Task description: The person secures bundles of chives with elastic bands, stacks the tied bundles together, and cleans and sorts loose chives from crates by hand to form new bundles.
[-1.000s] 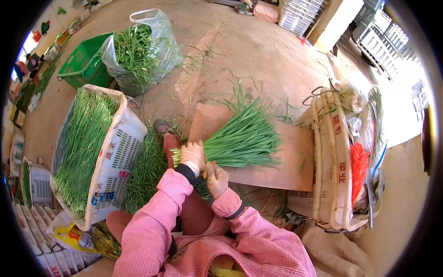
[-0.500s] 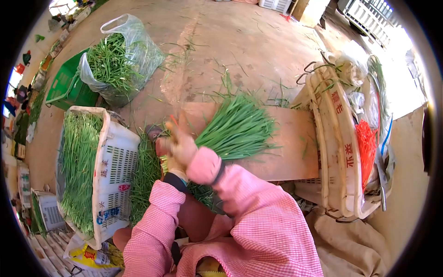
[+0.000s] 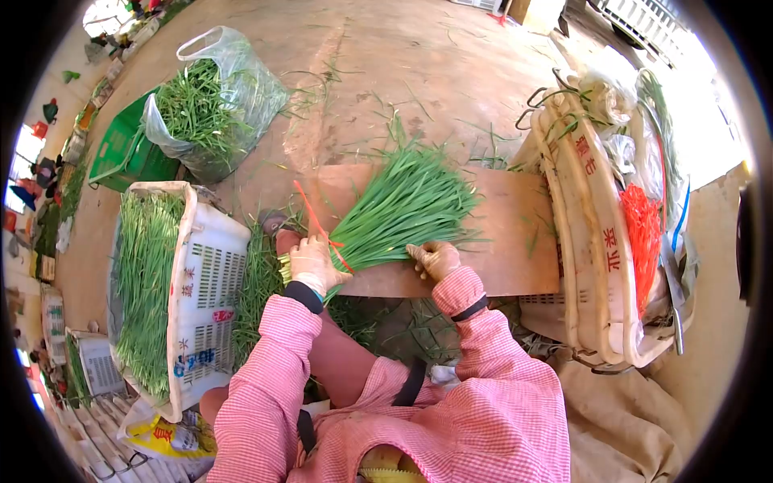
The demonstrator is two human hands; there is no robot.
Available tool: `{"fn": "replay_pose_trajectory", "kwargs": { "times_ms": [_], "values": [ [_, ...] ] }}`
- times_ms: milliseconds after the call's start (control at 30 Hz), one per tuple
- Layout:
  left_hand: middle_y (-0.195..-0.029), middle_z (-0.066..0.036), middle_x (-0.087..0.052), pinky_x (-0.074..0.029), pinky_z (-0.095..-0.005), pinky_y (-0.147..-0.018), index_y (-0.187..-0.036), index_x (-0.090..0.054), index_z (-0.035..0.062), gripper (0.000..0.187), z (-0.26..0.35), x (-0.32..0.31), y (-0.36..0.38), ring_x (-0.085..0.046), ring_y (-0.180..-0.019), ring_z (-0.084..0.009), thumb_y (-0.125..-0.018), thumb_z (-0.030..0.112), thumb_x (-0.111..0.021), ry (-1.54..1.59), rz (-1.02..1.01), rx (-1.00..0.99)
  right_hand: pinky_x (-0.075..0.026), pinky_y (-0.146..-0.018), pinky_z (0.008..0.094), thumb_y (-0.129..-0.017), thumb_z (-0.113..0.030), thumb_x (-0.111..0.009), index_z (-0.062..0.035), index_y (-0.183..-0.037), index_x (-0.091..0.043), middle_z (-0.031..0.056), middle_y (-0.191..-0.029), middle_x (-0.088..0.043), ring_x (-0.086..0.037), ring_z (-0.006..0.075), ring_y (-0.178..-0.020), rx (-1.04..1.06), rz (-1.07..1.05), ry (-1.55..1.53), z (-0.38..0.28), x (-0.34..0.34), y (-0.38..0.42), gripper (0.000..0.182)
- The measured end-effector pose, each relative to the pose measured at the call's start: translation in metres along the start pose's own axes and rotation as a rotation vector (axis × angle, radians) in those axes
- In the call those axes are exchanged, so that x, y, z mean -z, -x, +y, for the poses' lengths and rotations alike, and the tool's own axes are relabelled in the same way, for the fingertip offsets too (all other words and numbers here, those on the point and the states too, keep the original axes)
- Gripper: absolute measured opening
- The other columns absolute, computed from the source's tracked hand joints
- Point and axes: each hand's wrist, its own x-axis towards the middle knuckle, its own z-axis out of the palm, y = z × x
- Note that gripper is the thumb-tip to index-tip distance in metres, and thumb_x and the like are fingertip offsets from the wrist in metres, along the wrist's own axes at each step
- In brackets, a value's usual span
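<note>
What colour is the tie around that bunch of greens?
Red: the tie wraps the bunch of greens, clearest in the head view.

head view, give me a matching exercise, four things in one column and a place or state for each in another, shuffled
Things:
1. bundle of green chives
2. white crate
3. clear plastic bag
4. red ties

Places or states:
A. stands on the floor, far left, beside a green basket
B. lies fanned out on the brown board, gripped at the stem end by the left hand
C. tucked in the stacked baskets on the right
D. tilted at the person's left, full of loose greens

Pairs: 1-B, 2-D, 3-A, 4-C
</note>
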Motion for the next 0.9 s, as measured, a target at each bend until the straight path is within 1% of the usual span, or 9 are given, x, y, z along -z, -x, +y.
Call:
{"fn": "replay_pose_trajectory", "kwargs": {
  "times_ms": [100, 167, 233, 333, 533, 700, 800, 867, 900],
  "values": [
    [-0.104, -0.007, -0.053, -0.039, -0.0352, -0.083, -0.117, -0.043, 0.0053, 0.088, 0.0, 0.001, 0.0, -0.049, -0.101, -0.0197, -0.048, 0.052, -0.074, -0.003, -0.039, -0.006, -0.04, -0.045, 0.028, -0.081, -0.036, -0.057, -0.0021, -0.076, -0.061, 0.0056, -0.058, -0.057, -0.049, 0.0123, -0.045, 0.011, -0.081, 0.061, 0.039, -0.024, -0.022, 0.034],
    [-0.105, -0.006, -0.052, -0.039, -0.0349, -0.084, -0.117, -0.043, 0.0053, 0.089, 0.0, 0.001, 0.0, -0.049, -0.102, -0.0194, -0.048, 0.052, -0.074, 0.003, -0.072, 0.002, -0.04, -0.043, 0.0292, -0.083, -0.034, -0.056, -0.0032, -0.073, -0.059, 0.0046, -0.055, -0.054, -0.047, 0.0124, -0.043, 0.809, 0.478, 0.514, 0.085, -0.037, -0.046, 0.032],
    [-0.105, -0.006, -0.051, -0.038, -0.0353, -0.084, -0.117, -0.043, 0.0055, 0.09, 0.002, -0.001, 0.0, -0.048, -0.102, -0.019, -0.048, 0.053, -0.074, -0.034, -0.061, 0.017, -0.039, -0.04, 0.0232, -0.085, -0.031, -0.053, -0.0064, -0.077, -0.058, 0.0038, -0.059, -0.056, -0.047, 0.0123, -0.041, 0.006, 0.144, -0.815, 0.078, -0.02, -0.052, 0.026],
    [-0.105, -0.005, -0.051, -0.038, -0.036, -0.083, -0.118, -0.043, 0.006, 0.09, 0.0, -0.006, 0.0, -0.047, -0.102, -0.0183, -0.048, 0.053, -0.073, -0.044, -0.011, -0.002, -0.038, -0.039, 0.0212, -0.085, -0.029, -0.054, -0.0062, -0.082, -0.058, 0.0039, -0.062, -0.057, -0.048, 0.011, -0.041, 0.089, -0.055, -1.053, 0.057, 0.004, -0.012, 0.024],
    [-0.104, -0.004, -0.051, -0.038, -0.0357, -0.083, -0.121, -0.04, 0.006, 0.093, 0.004, -0.005, 0.005, -0.047, -0.102, -0.0178, -0.048, 0.053, -0.073, -0.056, 0.026, 0.017, -0.038, -0.039, 0.0203, -0.078, -0.01, -0.062, 0.0012, -0.09, -0.058, 0.0027, -0.061, -0.056, -0.049, 0.0076, -0.043, 0.053, -0.009, -0.425, 0.006, -0.042, 0.003, 0.017],
    [-0.107, -0.008, -0.05, -0.037, -0.0382, -0.086, -0.121, -0.04, 0.0059, 0.094, 0.005, -0.004, 0.005, -0.046, -0.104, -0.0222, -0.045, 0.046, -0.077, 0.025, 0.01, 0.036, -0.039, -0.038, 0.0221, -0.073, -0.009, -0.067, -0.0006, -0.086, -0.059, 0.0032, -0.06, -0.056, -0.048, 0.0081, -0.042, 0.114, -0.004, -0.345, 0.013, -0.057, -0.005, 0.017],
    [-0.105, -0.006, -0.051, -0.038, -0.0368, -0.084, -0.12, -0.041, 0.006, 0.092, 0.003, -0.007, 0.005, -0.047, -0.102, -0.0205, -0.047, 0.048, -0.075, 0.006, 0.031, 0.013, -0.04, -0.04, 0.0229, -0.074, -0.009, -0.066, -0.0017, -0.083, -0.059, 0.004, -0.06, -0.057, -0.051, 0.0086, -0.044, 0.216, 0.069, -0.222, 0.022, -0.063, -0.007, 0.014],
    [-0.103, -0.004, -0.051, -0.038, -0.0353, -0.083, -0.12, -0.041, 0.006, 0.09, 0.003, -0.006, 0.005, -0.048, -0.101, -0.0185, -0.049, 0.051, -0.073, -0.014, 0.053, -0.013, -0.042, -0.042, 0.0245, -0.076, -0.009, -0.062, -0.0027, -0.08, -0.058, 0.0046, -0.058, -0.057, -0.053, 0.0102, -0.046, 0.626, 0.269, 0.242, 0.033, -0.065, -0.013, 0.009],
    [-0.104, -0.005, -0.051, -0.038, -0.0354, -0.083, -0.119, -0.041, 0.006, 0.09, 0.004, -0.003, 0.006, -0.048, -0.101, -0.0187, -0.048, 0.051, -0.073, -0.011, 0.039, 0.002, -0.042, -0.042, 0.0245, -0.076, -0.009, -0.062, -0.0027, -0.08, -0.058, 0.0046, -0.058, -0.057, -0.053, 0.0102, -0.046, 0.623, 0.277, 0.244, 0.029, -0.064, -0.01, 0.009]
  ]
}}
